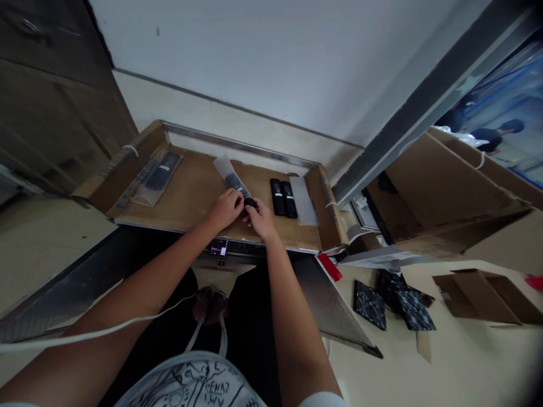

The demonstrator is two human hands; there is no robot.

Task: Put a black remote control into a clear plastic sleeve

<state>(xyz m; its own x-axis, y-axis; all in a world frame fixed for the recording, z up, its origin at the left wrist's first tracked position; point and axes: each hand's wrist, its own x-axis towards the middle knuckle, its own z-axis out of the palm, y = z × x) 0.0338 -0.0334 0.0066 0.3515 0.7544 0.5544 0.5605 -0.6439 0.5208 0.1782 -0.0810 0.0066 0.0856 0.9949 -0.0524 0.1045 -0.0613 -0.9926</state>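
Where both hands meet: black device (250, 202), partly sleeved, is gripped by fingers of right hand (261, 220).
Translucent sleeve (221, 165): pinched by left hand (227, 208), pointed toward eleven o'clock.
Cardboard tray (193, 192): two black devices (277, 198) are laid at three o'clock from hands, filled sleeve (159, 176) at ten.

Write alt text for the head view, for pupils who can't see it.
A right hand holds a black oblong device partly inside a translucent white sleeve, left hand alongside, over a brown cardboard tray. Two black devices lie right, beside a flat translucent sleeve; a filled sleeve lies left.
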